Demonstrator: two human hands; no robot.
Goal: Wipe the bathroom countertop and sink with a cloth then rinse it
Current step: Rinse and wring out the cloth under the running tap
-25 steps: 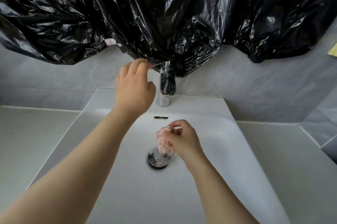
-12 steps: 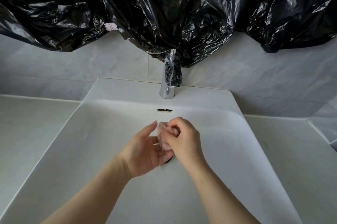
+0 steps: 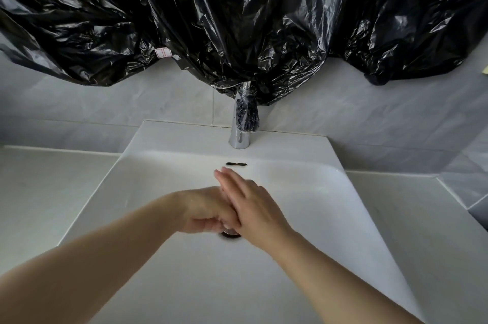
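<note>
Since half a second ago right hand [image 3: 253,207] has flattened over left hand [image 3: 208,211], palms pressed together above the drain [image 3: 231,234] in the white sink [image 3: 330,205]. Cloth is hidden between them; can't tell how either hand grips it. Chrome faucet [image 3: 242,123] stands behind, under black plastic sheeting [image 3: 237,20].

A bathroom: white sink [image 3: 303,191] with chrome faucet [image 3: 241,128], set in a countertop [image 3: 47,186] against grey wall tiles [image 3: 105,102].

We see a glossy black plastic sheet [image 3: 237,20] w/ a red-and-white tag [image 3: 163,52] above pale grey marbled tiles [image 3: 105,104], white sink [image 3: 303,191] & chrome tap [image 3: 241,133].
</note>
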